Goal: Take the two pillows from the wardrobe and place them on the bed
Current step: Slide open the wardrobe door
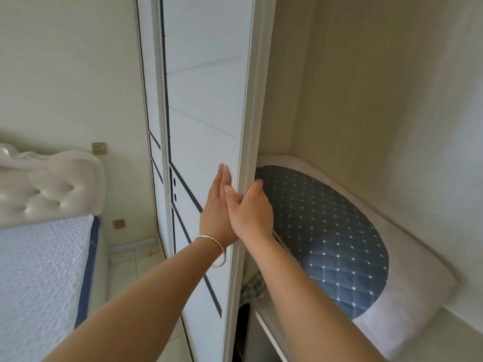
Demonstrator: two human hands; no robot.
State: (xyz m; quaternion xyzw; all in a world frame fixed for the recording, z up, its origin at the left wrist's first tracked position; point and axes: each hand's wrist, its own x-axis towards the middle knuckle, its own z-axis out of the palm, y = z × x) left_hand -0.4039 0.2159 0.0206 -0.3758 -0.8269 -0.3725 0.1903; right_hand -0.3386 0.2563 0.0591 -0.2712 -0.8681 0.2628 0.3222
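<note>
A white sliding wardrobe door (206, 105) stands partly open. My left hand (218, 205) lies flat on the door's front face, fingers straight, a silver bangle on the wrist. My right hand (251, 207) curls around the door's right edge, thumb on the front, fingers hidden behind it. Inside the wardrobe, on a shelf, lies a white pillow with a dark blue dotted oval panel (329, 239). A second pillow cannot be made out; a checked fabric (254, 286) shows below the shelf edge. The bed (39, 278) with a white textured mattress is at lower left.
A white tufted headboard (49, 186) stands at left against the wall. Two wall sockets (99, 148) sit beside it. A narrow strip of tiled floor (136, 259) runs between bed and wardrobe. The wardrobe's beige inner walls (379, 100) surround the shelf.
</note>
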